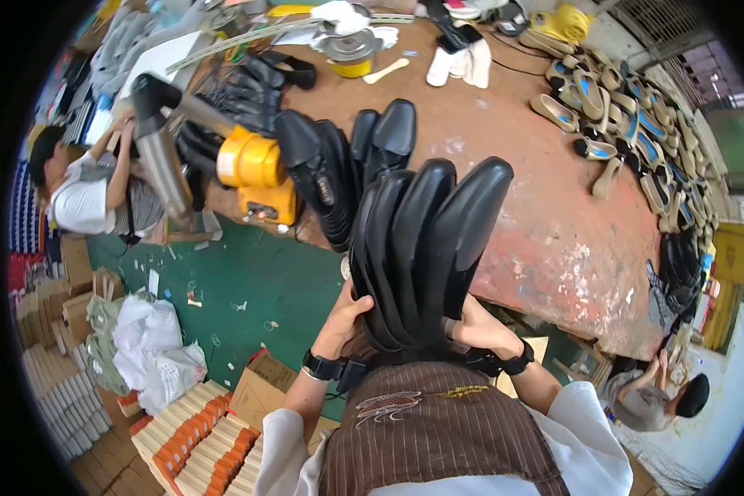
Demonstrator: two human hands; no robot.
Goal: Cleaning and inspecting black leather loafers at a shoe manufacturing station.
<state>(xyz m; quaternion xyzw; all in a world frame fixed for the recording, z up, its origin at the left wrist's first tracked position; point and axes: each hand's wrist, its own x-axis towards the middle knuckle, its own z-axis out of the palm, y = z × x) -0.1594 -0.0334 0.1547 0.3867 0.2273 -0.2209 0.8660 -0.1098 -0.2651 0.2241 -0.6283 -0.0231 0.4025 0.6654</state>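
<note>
A stack of glossy black shoes point(426, 240) stands upright in front of my apron, several nested side by side with rounded toes pointing up and away. My left hand point(345, 318) grips the stack's lower left side, thumb lying over the outer shoe. On the lower right side my right hand point(476, 324) closes round the base, its fingers partly hidden. Just beyond, more black shoes point(322, 178) lean in a row on the table's edge, next to another black pair point(384, 136).
A yellow blower point(256, 169) with a metal pipe point(161, 136) sits left on the reddish table point(546, 223). Beige flats point(620, 124) pile up at right. A yellow can point(351, 62) stands at the back. Co-workers sit at left point(87, 190) and right point(653, 405). Boxes point(260, 380) lie below.
</note>
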